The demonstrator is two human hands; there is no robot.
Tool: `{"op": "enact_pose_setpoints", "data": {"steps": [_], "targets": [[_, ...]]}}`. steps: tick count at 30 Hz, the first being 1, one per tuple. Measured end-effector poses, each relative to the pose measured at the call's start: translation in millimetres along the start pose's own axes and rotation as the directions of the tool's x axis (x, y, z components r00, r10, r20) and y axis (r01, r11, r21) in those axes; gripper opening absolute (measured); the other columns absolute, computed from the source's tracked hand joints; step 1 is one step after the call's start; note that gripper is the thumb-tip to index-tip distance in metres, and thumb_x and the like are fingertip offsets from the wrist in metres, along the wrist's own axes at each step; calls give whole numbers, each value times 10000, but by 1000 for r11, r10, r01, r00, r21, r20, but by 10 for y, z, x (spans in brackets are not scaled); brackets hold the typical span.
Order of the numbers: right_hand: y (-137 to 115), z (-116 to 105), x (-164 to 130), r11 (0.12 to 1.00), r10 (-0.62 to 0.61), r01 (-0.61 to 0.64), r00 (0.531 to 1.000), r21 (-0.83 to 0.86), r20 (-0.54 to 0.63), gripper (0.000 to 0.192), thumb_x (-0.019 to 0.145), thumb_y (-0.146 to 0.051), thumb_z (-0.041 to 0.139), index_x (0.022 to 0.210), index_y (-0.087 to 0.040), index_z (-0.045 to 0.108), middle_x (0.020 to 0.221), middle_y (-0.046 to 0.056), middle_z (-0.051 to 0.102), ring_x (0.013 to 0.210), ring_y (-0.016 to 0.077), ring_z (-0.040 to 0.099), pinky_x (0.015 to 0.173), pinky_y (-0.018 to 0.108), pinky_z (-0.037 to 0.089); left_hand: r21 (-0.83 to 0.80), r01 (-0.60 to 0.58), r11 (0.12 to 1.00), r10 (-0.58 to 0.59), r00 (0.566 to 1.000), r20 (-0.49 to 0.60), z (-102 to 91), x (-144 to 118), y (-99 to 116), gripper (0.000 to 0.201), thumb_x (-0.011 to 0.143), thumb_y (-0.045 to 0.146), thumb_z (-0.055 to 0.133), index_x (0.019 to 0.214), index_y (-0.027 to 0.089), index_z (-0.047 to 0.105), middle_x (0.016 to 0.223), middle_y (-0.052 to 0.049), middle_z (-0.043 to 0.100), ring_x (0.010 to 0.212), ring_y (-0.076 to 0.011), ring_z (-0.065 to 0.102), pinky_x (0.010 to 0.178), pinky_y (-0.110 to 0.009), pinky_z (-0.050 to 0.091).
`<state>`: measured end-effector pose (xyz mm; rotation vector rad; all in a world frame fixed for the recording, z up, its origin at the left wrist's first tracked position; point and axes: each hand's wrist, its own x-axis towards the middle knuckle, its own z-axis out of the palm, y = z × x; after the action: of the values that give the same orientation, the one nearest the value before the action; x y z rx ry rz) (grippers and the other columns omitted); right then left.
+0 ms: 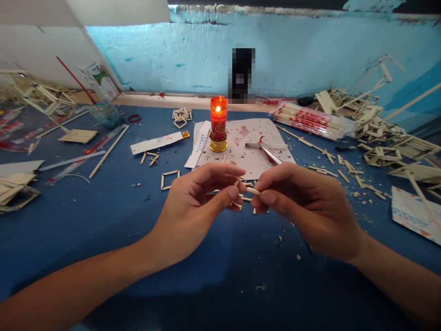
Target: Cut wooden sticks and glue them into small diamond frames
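1. Centrally, the fingers [261, 196] of the right hand [306, 209] are pinched together on a short stick piece [253, 190]; thumb below, forefinger above.
2. The fingers [231, 192] of the left hand [193, 207] are closed on the opposite end of the same small assembly of pale stick pieces. How the pieces are joined cannot be told; the fingertips cover the contact.
3. The stick piece lies with its long axis roughly left to right, tilted slightly, bridging the narrow gap between the two thumbs. Both hands are equally near; the piece is held above the worktop [213, 276], not resting on it.
4. Directly beyond the fingers lies a stained paper sheet [253, 151], with metal tweezers [270, 153] on it.
5. A lit red candle [218, 123] in a gold base stands upright at the sheet's left edge, well apart from the hands.
6. Left of the hands, a small square stick frame [170, 179] lies flat.
7. Further out: a bag of wrapped sticks [310, 120] to the right rear, and loose stick structures [375, 133] heaped near the blue wall [310, 50].
8. Offcuts and chips are scattered over the worktop around both hands.
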<state>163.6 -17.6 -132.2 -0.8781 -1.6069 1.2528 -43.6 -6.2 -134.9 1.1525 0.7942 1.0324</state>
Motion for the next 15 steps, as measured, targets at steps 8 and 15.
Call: {"op": "enact_pose_setpoints", "data": {"steps": [8,15], "targets": [[53,25,-3,977,-12,18,1000,212,-28,68,1025,-212,662,1006,-266,624,840,-41,734,776,85,720,740,211,609,32,-7,999,7,1000,-23,-32,-41,-55,320,982,71,502,886,211,773,733,17,572,637,-85,475,573,-171,422],[97,168,30,915,-38,42,999,402,-17,217,1016,-258,680,943,-256,476,828,-59,712,719,91,711,691,238,583,108,-282,953,270,956,115,162,34,0,174,964,238,709,1058,273,851,748,5,597,686,-128,616,642,-246,530]]}}
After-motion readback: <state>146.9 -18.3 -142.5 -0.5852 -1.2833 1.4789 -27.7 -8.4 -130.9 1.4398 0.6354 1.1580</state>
